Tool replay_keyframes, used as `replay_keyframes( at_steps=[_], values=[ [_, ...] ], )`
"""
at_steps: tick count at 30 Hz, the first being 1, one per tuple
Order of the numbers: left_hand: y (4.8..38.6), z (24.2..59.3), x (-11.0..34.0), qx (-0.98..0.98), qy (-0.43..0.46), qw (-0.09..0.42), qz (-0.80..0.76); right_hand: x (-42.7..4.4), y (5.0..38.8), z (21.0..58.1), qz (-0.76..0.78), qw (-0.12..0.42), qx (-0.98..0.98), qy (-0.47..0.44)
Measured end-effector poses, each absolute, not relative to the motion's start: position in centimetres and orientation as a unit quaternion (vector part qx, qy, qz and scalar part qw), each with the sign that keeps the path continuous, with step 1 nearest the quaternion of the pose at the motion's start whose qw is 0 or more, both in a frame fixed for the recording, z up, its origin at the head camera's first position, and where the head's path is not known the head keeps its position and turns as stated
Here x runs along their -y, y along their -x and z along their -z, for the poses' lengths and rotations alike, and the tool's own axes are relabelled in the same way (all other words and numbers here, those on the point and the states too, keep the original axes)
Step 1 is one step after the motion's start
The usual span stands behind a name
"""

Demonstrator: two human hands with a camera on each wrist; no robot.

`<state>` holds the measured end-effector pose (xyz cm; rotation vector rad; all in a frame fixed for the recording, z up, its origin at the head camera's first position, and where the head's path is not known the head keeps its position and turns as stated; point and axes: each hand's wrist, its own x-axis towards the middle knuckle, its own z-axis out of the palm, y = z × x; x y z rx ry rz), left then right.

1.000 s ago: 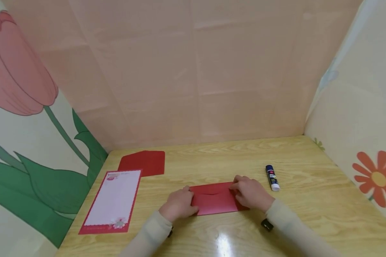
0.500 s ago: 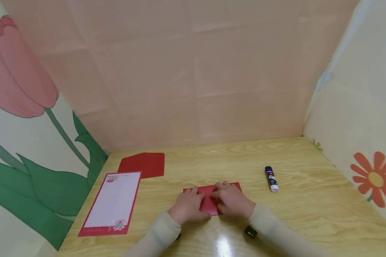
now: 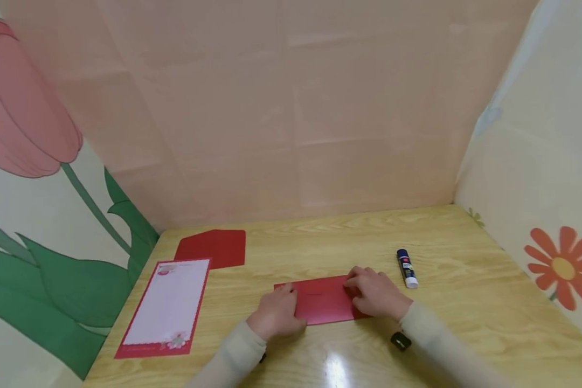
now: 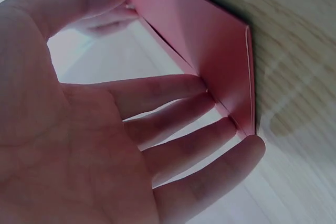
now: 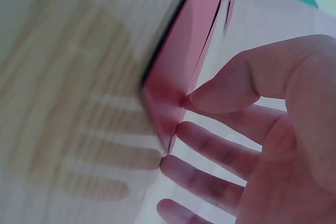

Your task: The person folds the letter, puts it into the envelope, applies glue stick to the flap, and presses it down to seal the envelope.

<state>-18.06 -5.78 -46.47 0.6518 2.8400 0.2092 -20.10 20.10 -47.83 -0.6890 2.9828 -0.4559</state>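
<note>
A red envelope (image 3: pixel 324 306) lies flat on the table between both hands, its flap folded down. At its left end, the left hand (image 3: pixel 275 312) rests with fingers on top and thumb by the near edge. Over the right end, the right hand (image 3: pixel 375 292) touches the paper with its fingertips. In the left wrist view, the left hand (image 4: pixel 84 140) has straight fingers against the edge of the envelope (image 4: pixel 220 51). The right wrist view has the thumb and index fingertip of the right hand (image 5: pixel 278 145) meeting at the envelope's edge (image 5: pixel 176 56), other fingers loosely extended.
A white sheet with a red border (image 3: pixel 167 302) lies at the left of the table, overlapping another red envelope (image 3: pixel 218 248) behind it. A blue and white glue stick (image 3: pixel 407 268) lies right of the hands. A peach cloth (image 3: pixel 291 118) stands behind the table.
Both hands first came together over the middle of the envelope, then moved apart toward its ends. The flap's edge, raised in the middle a second ago, now looks flatter.
</note>
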Motion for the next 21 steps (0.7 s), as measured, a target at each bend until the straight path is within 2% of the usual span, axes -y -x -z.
replay_keyframes(
  at_steps=[6,13,17,21],
  values=[
    [18.2,46.3,5.4,-0.964,-0.232,0.111,-0.065,-20.3,20.2,47.8,0.122,0.009,-0.962,0.242],
    [18.2,47.2,4.1,-0.959,-0.249,0.12,-0.059,-17.1,20.3,48.5,0.127,0.01,-0.944,0.306],
    [18.3,47.0,4.0,-0.963,-0.231,0.124,-0.065,-16.3,20.4,48.1,0.137,0.019,-0.945,0.298],
    [18.3,46.4,4.8,-0.966,-0.208,0.129,-0.078,-17.5,20.5,47.7,0.136,0.026,-0.951,0.275]
  ],
)
